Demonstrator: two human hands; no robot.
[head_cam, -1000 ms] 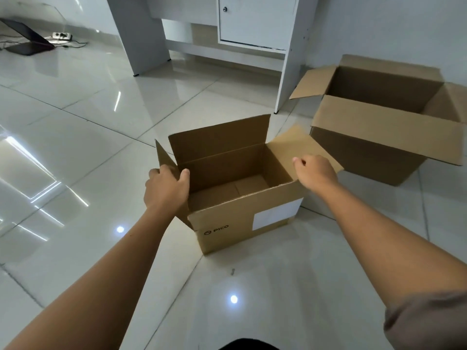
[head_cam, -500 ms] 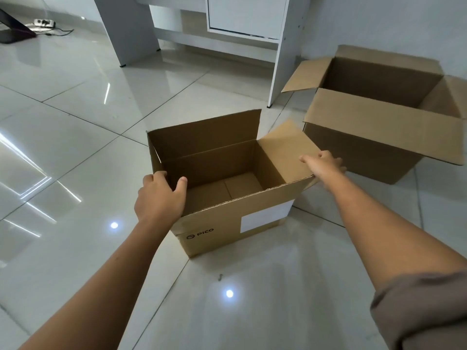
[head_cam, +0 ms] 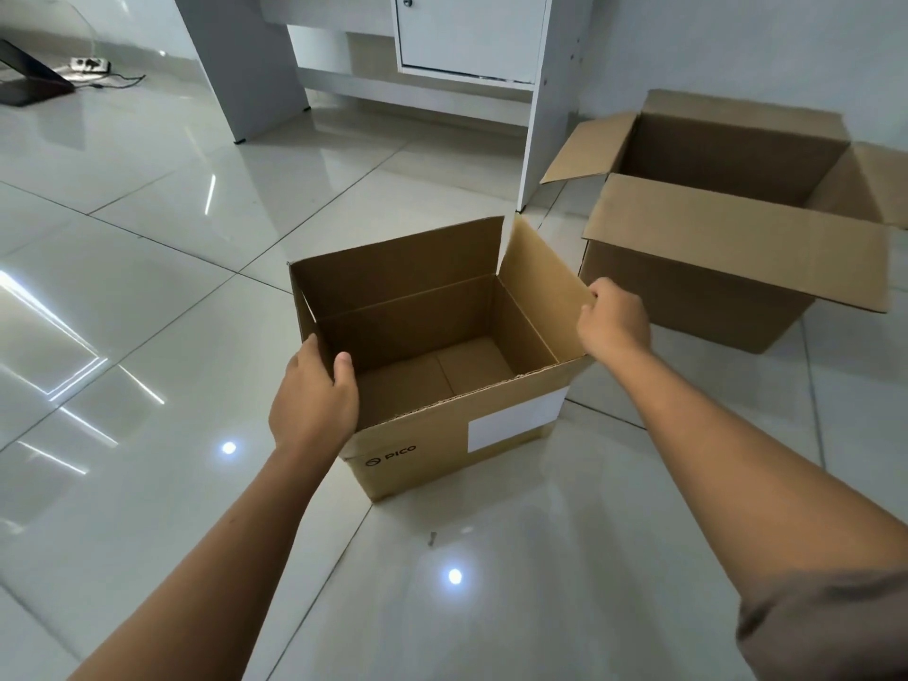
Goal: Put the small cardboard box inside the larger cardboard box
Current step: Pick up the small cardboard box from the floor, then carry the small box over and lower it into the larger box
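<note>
The small cardboard box (head_cam: 457, 435) stands open and empty on the tiled floor at the centre, with a white label and a logo on its near side. My left hand (head_cam: 314, 400) grips its left wall, thumb inside the rim. My right hand (head_cam: 614, 321) holds the edge of the right flap, which now stands nearly upright. The larger cardboard box (head_cam: 688, 292) sits on the floor to the right and further back, open, with its flaps spread outwards. The two boxes are apart.
A white desk (head_cam: 535, 130) with a cabinet door stands behind the boxes, one leg close to the larger box's left flap. A power strip (head_cam: 91, 65) and a dark laptop (head_cam: 29, 76) lie far left. A small speck of debris (head_cam: 431, 538) lies on the glossy tiles.
My right hand has lifted the small box's right flap from lying outward to nearly upright. The left flap is pressed in against the wall under my left hand.
</note>
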